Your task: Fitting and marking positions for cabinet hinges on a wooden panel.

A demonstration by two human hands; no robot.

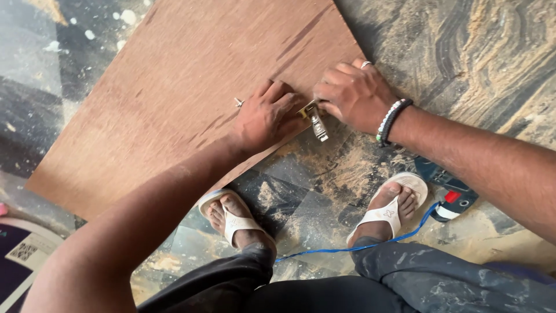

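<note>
A brown plywood board (174,87) lies flat on the dusty floor. My left hand (266,116) rests on the board near its right edge, fingers pressing on a metal hinge (315,119) that sticks out past the edge. My right hand (353,93), with a ring and beaded bracelets at the wrist, grips the same hinge from the other side. A small screw (238,102) lies on the board just left of my left hand.
My two feet in white sandals (231,217) (391,208) stand on the sawdust-covered patterned floor. A blue power tool (449,194) with a red switch lies by my right foot, its blue cord (347,248) running across. A printed box (20,255) sits at the lower left.
</note>
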